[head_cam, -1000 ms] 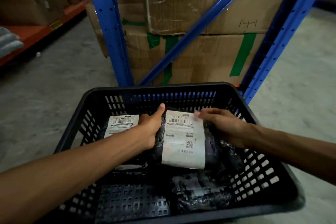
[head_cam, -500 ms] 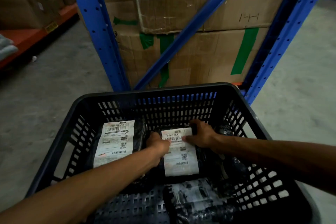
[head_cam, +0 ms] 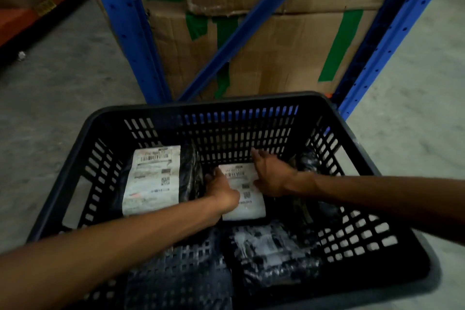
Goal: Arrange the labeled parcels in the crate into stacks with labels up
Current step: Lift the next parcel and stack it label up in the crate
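A black slatted plastic crate (head_cam: pixel 75 148) stands on the floor in front of me. Deep inside, near its far wall, a black parcel with a white label facing up (head_cam: pixel 247 199) lies flat. My left hand (head_cam: pixel 221 187) grips that parcel's left edge and my right hand (head_cam: pixel 273 176) rests on its right side, fingers spread over it. To the left lies another black parcel with its white label up (head_cam: pixel 153 178). A crumpled black parcel with no label showing (head_cam: pixel 269 257) lies at the near right.
More dark wrapped parcels (head_cam: pixel 309 161) sit against the crate's right wall. Behind the crate rise blue rack posts (head_cam: pixel 125 33) and taped cardboard boxes (head_cam: pixel 276 53). Grey concrete floor (head_cam: pixel 50 88) surrounds the crate.
Both hands have lowered the labelled parcel from the crate's rim height down to the crate's bottom by the far wall. The left parcel's label has come fully into view.
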Available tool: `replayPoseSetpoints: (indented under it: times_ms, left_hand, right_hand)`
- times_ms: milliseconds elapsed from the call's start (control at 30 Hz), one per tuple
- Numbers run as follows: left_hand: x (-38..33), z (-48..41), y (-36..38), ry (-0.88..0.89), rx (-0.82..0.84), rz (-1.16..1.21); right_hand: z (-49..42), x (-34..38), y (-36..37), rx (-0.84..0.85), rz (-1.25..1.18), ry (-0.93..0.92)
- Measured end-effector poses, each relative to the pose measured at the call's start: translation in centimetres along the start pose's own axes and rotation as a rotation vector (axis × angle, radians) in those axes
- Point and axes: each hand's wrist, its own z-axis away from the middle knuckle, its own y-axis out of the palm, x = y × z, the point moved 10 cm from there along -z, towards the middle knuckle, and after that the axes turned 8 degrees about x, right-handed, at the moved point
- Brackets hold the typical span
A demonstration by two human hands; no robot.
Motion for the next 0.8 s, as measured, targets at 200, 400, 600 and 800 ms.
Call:
replayPoseSetpoints:
  times_ms: [200,400,600,800]
  left_hand:
    - [0.9,8.5,3.3,0.312,0.354,-0.717]
    - [2.4,10.7,8.3,0.341,0.568,-0.808]
    - [3.5,10.7,8.1,0.346,0.557,-0.724]
    - [2.7,10.9,5.9,0.369,0.63,-0.369]
  right_hand:
    - [10.6,3.5,-0.5,0.1,0.211,-0.422]
    - [15.2,2.4,5.8,0.457,0.303,-0.453]
    - [14.3,2.2,6.6,0.437,0.201,-0.471]
    - [13.5,0.8,3.0,0.333,0.018,-0.436]
